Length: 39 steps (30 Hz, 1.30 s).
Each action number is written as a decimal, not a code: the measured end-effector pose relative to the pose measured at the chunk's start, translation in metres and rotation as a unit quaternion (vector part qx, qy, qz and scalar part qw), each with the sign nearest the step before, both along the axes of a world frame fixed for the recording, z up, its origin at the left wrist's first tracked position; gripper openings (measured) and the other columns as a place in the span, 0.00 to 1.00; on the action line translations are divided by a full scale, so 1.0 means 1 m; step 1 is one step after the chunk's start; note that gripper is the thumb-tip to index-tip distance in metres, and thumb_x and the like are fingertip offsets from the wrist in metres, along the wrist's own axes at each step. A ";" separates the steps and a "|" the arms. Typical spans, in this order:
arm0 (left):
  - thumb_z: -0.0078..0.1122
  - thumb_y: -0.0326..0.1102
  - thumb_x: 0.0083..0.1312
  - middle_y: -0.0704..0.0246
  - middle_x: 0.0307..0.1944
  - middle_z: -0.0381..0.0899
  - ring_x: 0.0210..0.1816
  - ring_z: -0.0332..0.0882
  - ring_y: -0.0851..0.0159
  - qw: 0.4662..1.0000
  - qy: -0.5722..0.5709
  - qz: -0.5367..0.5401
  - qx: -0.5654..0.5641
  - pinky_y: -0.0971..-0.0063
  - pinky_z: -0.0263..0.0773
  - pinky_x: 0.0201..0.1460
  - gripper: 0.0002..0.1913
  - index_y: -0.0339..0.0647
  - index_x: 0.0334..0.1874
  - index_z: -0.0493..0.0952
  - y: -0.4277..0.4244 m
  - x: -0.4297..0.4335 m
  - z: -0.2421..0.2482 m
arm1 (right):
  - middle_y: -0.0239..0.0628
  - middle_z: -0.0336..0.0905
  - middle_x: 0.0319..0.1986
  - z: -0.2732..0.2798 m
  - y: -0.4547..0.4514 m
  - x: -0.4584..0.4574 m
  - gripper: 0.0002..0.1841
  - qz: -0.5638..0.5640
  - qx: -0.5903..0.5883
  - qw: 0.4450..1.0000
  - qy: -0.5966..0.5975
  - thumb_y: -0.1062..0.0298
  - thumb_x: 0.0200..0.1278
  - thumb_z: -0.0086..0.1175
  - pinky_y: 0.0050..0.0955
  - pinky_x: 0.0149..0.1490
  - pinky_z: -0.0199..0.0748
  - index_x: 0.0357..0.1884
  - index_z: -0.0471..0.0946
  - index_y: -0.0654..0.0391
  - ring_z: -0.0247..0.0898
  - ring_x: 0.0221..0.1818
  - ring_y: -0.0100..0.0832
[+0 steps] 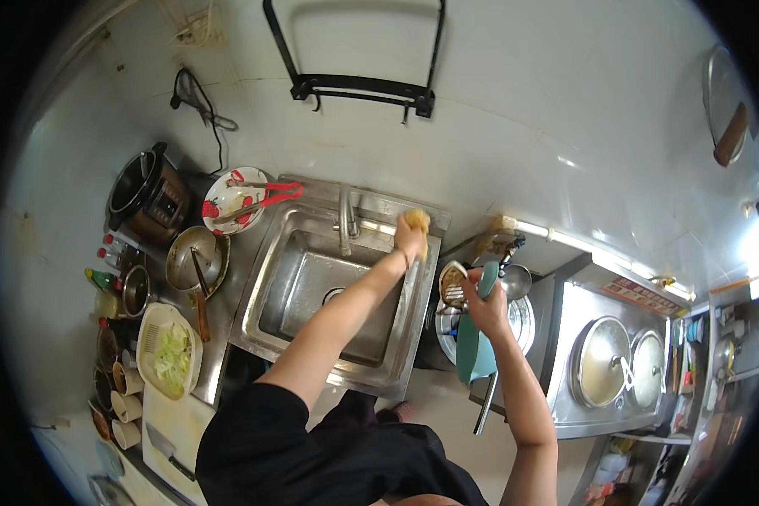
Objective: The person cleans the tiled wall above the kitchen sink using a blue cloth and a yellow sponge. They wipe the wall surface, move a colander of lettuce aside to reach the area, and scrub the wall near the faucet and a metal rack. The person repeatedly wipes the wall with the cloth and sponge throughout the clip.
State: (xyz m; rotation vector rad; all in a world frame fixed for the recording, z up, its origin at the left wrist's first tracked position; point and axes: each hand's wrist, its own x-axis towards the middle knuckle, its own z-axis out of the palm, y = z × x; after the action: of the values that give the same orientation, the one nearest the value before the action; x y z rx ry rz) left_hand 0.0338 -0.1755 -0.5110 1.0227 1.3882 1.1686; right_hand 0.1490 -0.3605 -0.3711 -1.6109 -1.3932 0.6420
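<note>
My left hand grips a yellow sponge or cloth over the right rear corner of the stainless steel sink. The faucet stands at the back of the sink, left of that hand. To the right of the sink, my right hand holds a teal pan tilted on its side, with its metal handle pointing down. My fingers and palm hide part of the pan. Beside those fingers is a small brown-stained dish with a slotted utensil head, above a round metal lid or pot.
On the left counter stand a rice cooker, a strawberry-patterned bowl with red-handled tongs, a wok, a basket of lettuce and a cutting board bearing a knife. Lidded pots sit right.
</note>
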 end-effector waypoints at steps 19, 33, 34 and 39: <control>0.49 0.33 0.56 0.64 0.43 0.71 0.41 0.73 0.61 0.959 -0.134 -0.056 -0.245 0.63 0.73 0.32 0.20 0.47 0.53 0.62 -0.049 -0.068 -0.021 | 0.37 0.78 0.28 0.033 -0.051 0.048 0.13 -0.149 -0.104 0.983 0.003 0.63 0.56 0.57 0.28 0.39 0.71 0.38 0.77 0.62 0.74 0.31 0.28; 0.56 0.33 0.53 0.52 0.47 0.69 0.48 0.67 0.48 0.875 0.254 -0.294 0.288 0.59 0.64 0.51 0.26 0.39 0.56 0.65 -0.139 0.057 -0.065 | 0.37 0.77 0.24 -0.021 -0.169 0.066 0.11 -0.248 -0.163 0.952 0.077 0.66 0.56 0.57 0.26 0.34 0.70 0.36 0.76 0.63 0.72 0.27 0.25; 0.58 0.35 0.51 0.52 0.51 0.66 0.50 0.65 0.46 0.820 0.316 -0.391 0.274 0.58 0.63 0.54 0.28 0.42 0.56 0.65 -0.157 0.068 -0.069 | 0.36 0.76 0.24 -0.018 -0.173 0.063 0.10 -0.260 -0.167 0.948 0.076 0.66 0.57 0.56 0.26 0.34 0.70 0.36 0.76 0.63 0.71 0.27 0.24; 0.65 0.35 0.44 0.56 0.60 0.58 0.64 0.50 0.44 0.717 0.480 -0.381 0.332 0.57 0.51 0.65 0.31 0.48 0.55 0.69 -0.209 0.104 -0.090 | 0.35 0.75 0.22 -0.013 -0.197 0.053 0.09 -0.273 -0.165 0.945 0.066 0.68 0.57 0.55 0.26 0.32 0.69 0.35 0.76 0.63 0.71 0.25 0.24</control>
State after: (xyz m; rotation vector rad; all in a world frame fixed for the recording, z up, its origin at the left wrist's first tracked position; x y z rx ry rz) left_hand 0.1376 -0.3842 -0.6006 2.6822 0.9661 0.4150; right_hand 0.2021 -0.5572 -0.3838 -2.0655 -0.7062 0.6498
